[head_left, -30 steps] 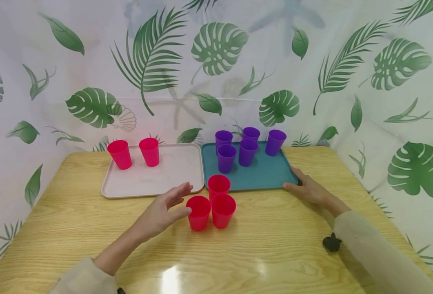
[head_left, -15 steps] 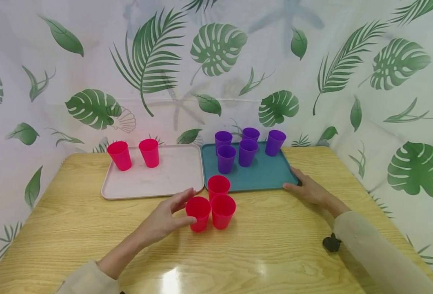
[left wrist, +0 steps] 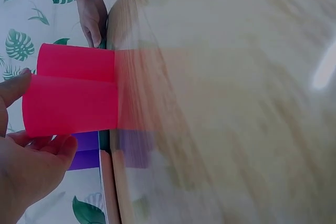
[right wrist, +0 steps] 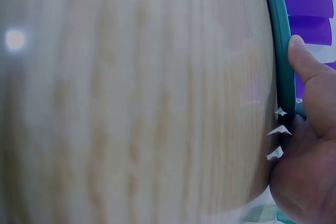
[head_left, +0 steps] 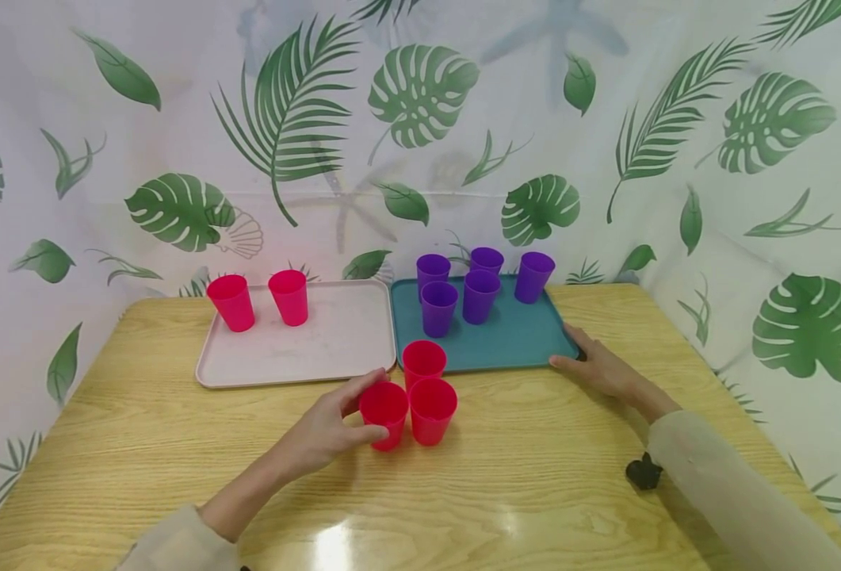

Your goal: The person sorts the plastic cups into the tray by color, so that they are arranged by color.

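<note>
My left hand (head_left: 320, 436) curls its thumb and fingers round a pink-red plastic cup (head_left: 383, 412), which stands upright on the table in the head view. Two more pink-red cups are close by, one right beside it (head_left: 434, 408) and another behind (head_left: 423, 361). In the left wrist view, the fingers (left wrist: 65, 148) lie along the side of the gripped cup (left wrist: 71, 106). My right hand (head_left: 602, 371) grips the near right corner of a teal tray (head_left: 506, 353), its thumb (right wrist: 299, 45) against the rim in the right wrist view. Several purple cups (head_left: 439, 311) stand upright on this tray.
A white tray (head_left: 320, 353) lies left of the teal one, bearing two pink-red cups (head_left: 232, 304), (head_left: 289, 300). Both trays sit at the back of the wooden table (head_left: 463, 507), in front of a leaf-printed cloth (head_left: 456, 182).
My left hand has moved slightly right and forward, its thumb and fingers coming round the near left pink-red cup. The right hand stays at the teal tray's corner.
</note>
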The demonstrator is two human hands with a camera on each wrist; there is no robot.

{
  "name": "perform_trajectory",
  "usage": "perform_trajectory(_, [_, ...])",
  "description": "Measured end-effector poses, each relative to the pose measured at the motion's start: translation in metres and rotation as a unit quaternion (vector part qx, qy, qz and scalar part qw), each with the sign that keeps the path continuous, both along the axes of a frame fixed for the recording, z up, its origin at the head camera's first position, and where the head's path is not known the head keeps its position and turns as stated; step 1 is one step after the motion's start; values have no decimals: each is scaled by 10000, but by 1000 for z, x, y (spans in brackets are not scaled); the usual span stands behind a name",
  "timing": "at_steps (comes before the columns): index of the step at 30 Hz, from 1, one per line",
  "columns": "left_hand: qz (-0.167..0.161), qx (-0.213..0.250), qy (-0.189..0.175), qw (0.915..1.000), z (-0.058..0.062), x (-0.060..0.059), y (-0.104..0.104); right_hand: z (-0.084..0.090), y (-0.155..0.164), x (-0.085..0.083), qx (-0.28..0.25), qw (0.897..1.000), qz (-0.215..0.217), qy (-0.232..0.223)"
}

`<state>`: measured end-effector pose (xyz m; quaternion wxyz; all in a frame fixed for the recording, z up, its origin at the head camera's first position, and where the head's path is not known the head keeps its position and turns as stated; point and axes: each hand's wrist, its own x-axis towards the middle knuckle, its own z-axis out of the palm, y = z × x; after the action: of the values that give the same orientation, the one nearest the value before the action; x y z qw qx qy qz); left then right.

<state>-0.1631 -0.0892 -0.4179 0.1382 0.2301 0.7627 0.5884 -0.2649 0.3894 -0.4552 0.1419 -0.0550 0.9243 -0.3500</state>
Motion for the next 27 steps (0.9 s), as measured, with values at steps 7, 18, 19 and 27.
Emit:
perform_trajectory(7, [-50, 22, 67, 10000, -3, -1, 2, -2, 1, -2, 4, 10000, -18, -6])
perform_trajectory(18, [155, -36, 73, 9998, -2, 0, -3, 1, -2, 2, 12, 10000, -48, 72])
perform_trajectory(19, [188, -32, 90, 9998, -2, 0, -4, 0, -1, 1, 13, 10000, -21, 74])
perform_trajectory(27, [495, -86, 72, 9987, 6, -2, -20, -6, 5, -4, -6, 9999, 4, 103])
